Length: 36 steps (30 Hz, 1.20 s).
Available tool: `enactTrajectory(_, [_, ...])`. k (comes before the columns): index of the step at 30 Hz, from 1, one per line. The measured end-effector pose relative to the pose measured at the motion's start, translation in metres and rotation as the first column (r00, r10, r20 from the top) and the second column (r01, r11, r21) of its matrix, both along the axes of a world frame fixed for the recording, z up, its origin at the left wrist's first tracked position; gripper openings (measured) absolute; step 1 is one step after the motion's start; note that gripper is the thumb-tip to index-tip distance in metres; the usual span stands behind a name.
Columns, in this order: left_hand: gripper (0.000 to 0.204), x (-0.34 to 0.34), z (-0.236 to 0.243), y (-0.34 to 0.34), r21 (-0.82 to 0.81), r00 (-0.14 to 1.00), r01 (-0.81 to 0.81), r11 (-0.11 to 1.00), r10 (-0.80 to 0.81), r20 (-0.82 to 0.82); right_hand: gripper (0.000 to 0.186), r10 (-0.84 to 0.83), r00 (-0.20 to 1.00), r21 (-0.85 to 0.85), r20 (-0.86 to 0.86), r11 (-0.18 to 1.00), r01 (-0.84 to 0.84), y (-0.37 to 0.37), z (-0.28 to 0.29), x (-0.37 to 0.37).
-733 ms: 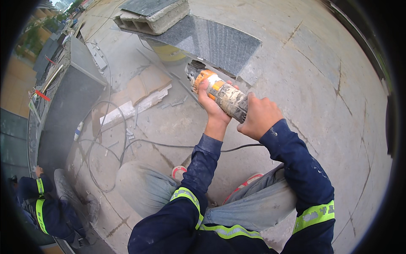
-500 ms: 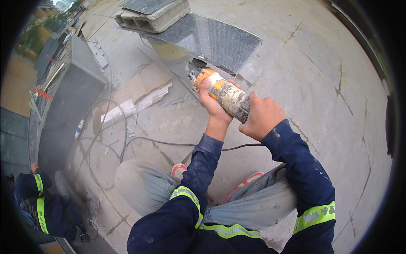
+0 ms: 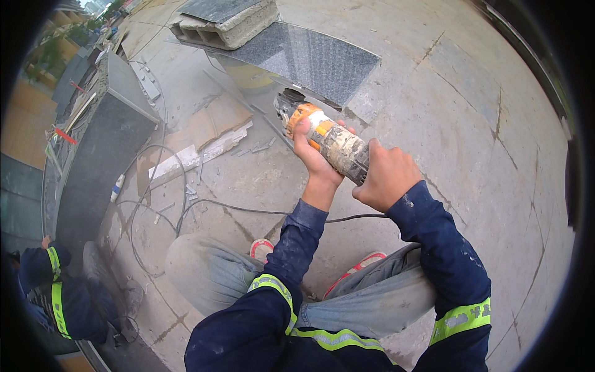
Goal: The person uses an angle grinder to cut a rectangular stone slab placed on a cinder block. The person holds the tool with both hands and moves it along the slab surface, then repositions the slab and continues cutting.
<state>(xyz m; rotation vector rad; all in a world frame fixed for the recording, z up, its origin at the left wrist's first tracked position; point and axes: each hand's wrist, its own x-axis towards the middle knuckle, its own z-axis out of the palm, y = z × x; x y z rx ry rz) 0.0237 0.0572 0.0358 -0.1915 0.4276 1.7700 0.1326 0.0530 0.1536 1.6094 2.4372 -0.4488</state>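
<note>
Left grip (image 3: 317, 162) clasped my power tool (image 3: 333, 141), supporting it; right grip (image 3: 392, 178) wrapped its rear. A block (image 3: 243, 30) presumably weighted the slab (image 3: 325, 59).

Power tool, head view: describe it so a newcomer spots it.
Find the dark speckled slab at top centre. Just below it in the picture, the left hand and right hand grip the power tool. Its orange collar and grimy, pale-splotched body set it apart from the slab.
</note>
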Motion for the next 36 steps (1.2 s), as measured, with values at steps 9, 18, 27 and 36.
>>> enactTrajectory(9, [0.050, 0.005, 0.004, -0.002, -0.012, 1.000, 0.012, 1.000, -0.012, 0.002, 0.044, -0.003, 1.000, 0.025, -0.028, 1.000, 0.004, -0.004, 0.007, 0.005])
enactTrajectory(18, [0.049, 0.001, 0.000, 0.000, -0.004, 1.000, 0.010, 1.000, -0.010, -0.006, 0.040, -0.028, 0.999, -0.014, 0.026, 0.999, 0.029, -0.002, 0.008, -0.002])
enactTrajectory(27, [0.051, -0.005, -0.011, 0.005, -0.005, 1.000, 0.019, 1.000, -0.019, -0.005, 0.039, -0.033, 0.999, -0.017, 0.034, 0.999, 0.034, 0.001, -0.001, -0.006])
enactTrajectory(36, [0.049, -0.015, -0.024, 0.011, 0.041, 1.000, 0.022, 0.999, -0.022, -0.016, 0.040, -0.030, 1.000, 0.010, -0.001, 1.000, 0.030, 0.007, -0.017, -0.013])
